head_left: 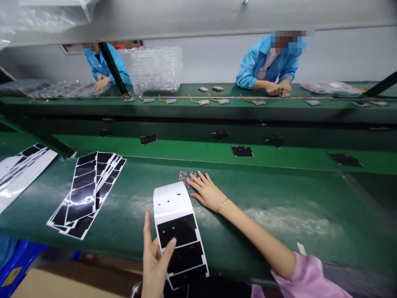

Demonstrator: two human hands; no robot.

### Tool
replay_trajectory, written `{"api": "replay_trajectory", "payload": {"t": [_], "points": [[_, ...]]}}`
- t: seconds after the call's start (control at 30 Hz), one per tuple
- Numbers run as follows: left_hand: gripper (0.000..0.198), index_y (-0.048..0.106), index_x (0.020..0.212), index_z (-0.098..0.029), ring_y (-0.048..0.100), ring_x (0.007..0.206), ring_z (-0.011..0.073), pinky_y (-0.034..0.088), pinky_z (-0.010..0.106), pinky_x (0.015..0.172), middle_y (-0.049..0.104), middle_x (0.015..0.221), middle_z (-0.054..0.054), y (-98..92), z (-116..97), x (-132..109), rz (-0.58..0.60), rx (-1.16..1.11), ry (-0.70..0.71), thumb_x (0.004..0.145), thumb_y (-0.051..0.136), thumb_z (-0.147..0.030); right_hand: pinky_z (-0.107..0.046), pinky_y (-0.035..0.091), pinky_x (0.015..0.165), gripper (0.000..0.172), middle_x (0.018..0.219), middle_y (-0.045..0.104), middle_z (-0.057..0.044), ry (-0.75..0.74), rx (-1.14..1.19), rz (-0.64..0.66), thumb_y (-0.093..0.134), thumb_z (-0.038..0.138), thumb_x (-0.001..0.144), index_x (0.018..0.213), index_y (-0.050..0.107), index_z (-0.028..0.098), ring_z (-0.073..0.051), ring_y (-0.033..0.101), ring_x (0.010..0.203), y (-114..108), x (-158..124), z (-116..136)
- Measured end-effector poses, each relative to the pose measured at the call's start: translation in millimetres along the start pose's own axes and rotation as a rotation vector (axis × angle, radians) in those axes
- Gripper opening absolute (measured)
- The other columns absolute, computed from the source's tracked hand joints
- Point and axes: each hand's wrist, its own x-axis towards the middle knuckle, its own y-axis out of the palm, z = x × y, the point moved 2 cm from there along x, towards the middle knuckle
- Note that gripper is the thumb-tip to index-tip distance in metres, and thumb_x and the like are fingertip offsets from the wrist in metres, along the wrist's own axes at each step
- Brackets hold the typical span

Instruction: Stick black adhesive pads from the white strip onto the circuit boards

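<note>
My left hand (158,256) grips a white backing sheet of black stickers (181,234) near its lower left, the thumb on top and the fingers behind. The sheet's far end is bare white with small black spots; black rectangles fill the near part. Beyond that end, a dark circuit board (185,177) with copper-coloured patches lies on the green bench. My right hand (209,192) rests over the board's right part, its fingers outstretched and spread, covering some of it. A thin bracelet circles the right wrist.
Fanned sticker sheets (83,186) lie on the left, with another pile (21,174) farther left. Dark boards (242,151) sit along a bright green strip behind the bench (279,207). Two people in blue work opposite, near small parts (223,101) on a ledge. A slanted post (40,132) stands left.
</note>
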Motion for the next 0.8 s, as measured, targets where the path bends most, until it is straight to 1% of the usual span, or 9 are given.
{"api": "replay_trajectory", "payload": {"t": [0.1,0.17,0.23,0.33,0.43,0.5,0.57,0.63,0.8], "points": [[0.080,0.053,0.146,-0.021,0.074,0.098,0.0258,0.060,0.029,0.086,0.076,0.115,0.009,-2.6,14,11,0.128,0.088,-0.059,0.078,0.085,-0.048,-0.069,0.022,0.123,0.046,0.158,0.046,-0.013,0.061,0.240,-0.082,0.060,0.029,0.100,0.145,0.058,0.019,-0.041,0.025,0.153,-8,-46,-2],[0.056,0.072,0.121,-0.013,0.073,0.088,0.0255,0.059,0.028,0.076,0.078,0.101,0.011,1.0,22,14,0.229,0.209,-0.069,0.082,0.080,-0.052,-0.065,0.036,0.118,0.043,0.148,0.059,-0.014,0.116,0.575,-0.161,0.057,0.036,0.101,0.141,0.061,0.021,-0.038,0.045,0.145,-14,-75,9],[0.049,0.077,0.107,-0.012,0.071,0.078,0.0223,0.056,0.025,0.068,0.077,0.089,0.010,9.1,26,14,0.279,0.282,-0.056,0.085,0.076,-0.056,-0.052,0.058,0.101,0.044,0.127,0.073,-0.013,0.181,0.973,-0.195,0.059,0.045,0.101,0.139,0.060,0.023,-0.032,0.070,0.119,-17,-97,29],[0.049,0.076,0.112,-0.015,0.071,0.085,0.0220,0.056,0.025,0.078,0.077,0.097,0.009,21.8,28,7,0.325,0.275,-0.039,0.084,0.075,-0.056,-0.036,0.066,0.075,0.043,0.097,0.080,-0.007,0.294,1.279,-0.316,0.065,0.046,0.098,0.133,0.056,0.024,-0.024,0.079,0.083,-18,-112,57],[0.049,0.072,0.123,-0.018,0.070,0.102,0.0231,0.053,0.025,0.093,0.075,0.111,0.009,26.4,31,3,0.427,0.357,0.007,0.088,0.072,-0.053,-0.038,0.065,0.085,0.053,0.112,0.077,-0.010,0.352,0.945,-0.691,0.069,0.036,0.097,0.144,0.047,0.024,-0.025,0.077,0.098,-27,-120,66],[0.049,0.070,0.128,-0.018,0.069,0.086,0.0191,0.055,0.022,0.082,0.075,0.095,0.007,25.8,34,3,0.488,0.481,0.054,0.094,0.065,-0.052,-0.045,0.059,0.102,0.058,0.132,0.069,-0.014,0.260,0.547,-0.851,0.071,0.027,0.095,0.148,0.047,0.023,-0.028,0.067,0.122,-36,-127,69],[0.048,0.070,0.129,-0.019,0.060,0.063,0.0148,0.052,0.020,0.063,0.070,0.074,0.002,25.4,34,3,0.516,0.596,0.133,0.097,0.058,-0.053,-0.049,0.046,0.117,0.048,0.135,0.067,-0.014,0.054,0.266,-0.818,0.071,0.022,0.095,0.141,0.057,0.019,-0.029,0.060,0.132,-43,-132,75],[0.044,0.073,0.125,-0.021,0.055,0.056,0.0134,0.049,0.019,0.057,0.068,0.070,0.002,26.9,31,2,0.524,0.674,0.249,0.099,0.055,-0.052,-0.047,0.040,0.122,0.033,0.122,0.074,-0.010,-0.137,0.168,-0.716,0.068,0.019,0.097,0.129,0.065,0.015,-0.025,0.065,0.125,-47,-136,81],[0.033,0.075,0.118,-0.023,0.064,0.063,0.0135,0.054,0.018,0.068,0.074,0.079,0.003,33.4,22,-3,0.581,0.773,0.498,0.102,0.053,-0.042,-0.034,0.057,0.104,0.018,0.107,0.079,-0.011,-0.279,0.240,-0.693,0.063,0.013,0.099,0.116,0.069,0.009,-0.020,0.074,0.104,-51,-137,84]]}}
